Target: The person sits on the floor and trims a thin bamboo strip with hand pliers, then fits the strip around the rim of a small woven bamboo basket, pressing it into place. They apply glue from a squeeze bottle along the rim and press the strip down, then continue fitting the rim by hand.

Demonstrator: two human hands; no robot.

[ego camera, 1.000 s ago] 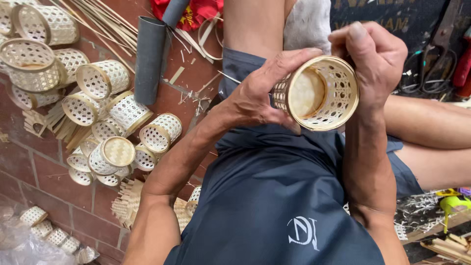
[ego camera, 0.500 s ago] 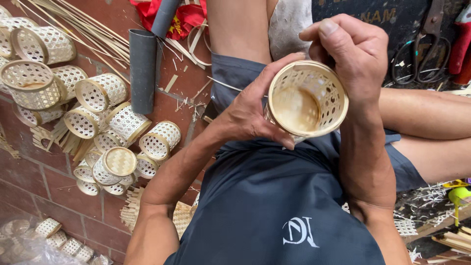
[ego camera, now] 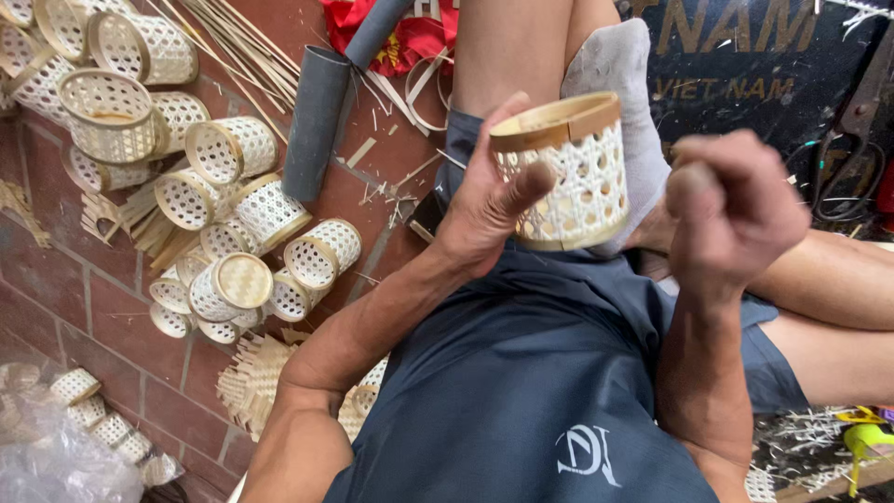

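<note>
A small round woven bamboo basket (ego camera: 570,172), pale with an open lattice wall and solid rims, is held above my lap by my left hand (ego camera: 484,200). Its thumb lies across the wall and the fingers wrap behind. The basket stands side-on, rim upward. My right hand (ego camera: 736,210) is off the basket, a short way to its right, with the fingers curled into a loose fist; nothing shows inside it.
A heap of similar woven baskets (ego camera: 214,224) lies on the red brick floor at left, with bamboo strips (ego camera: 233,42) and grey tubes (ego camera: 317,121). Scissors (ego camera: 852,121) rest on a dark mat at right. A clear plastic bag (ego camera: 56,456) sits lower left.
My right hand has let go of the basket and drawn back to the right. The left hand has turned the basket from open mouth facing me to side-on.
</note>
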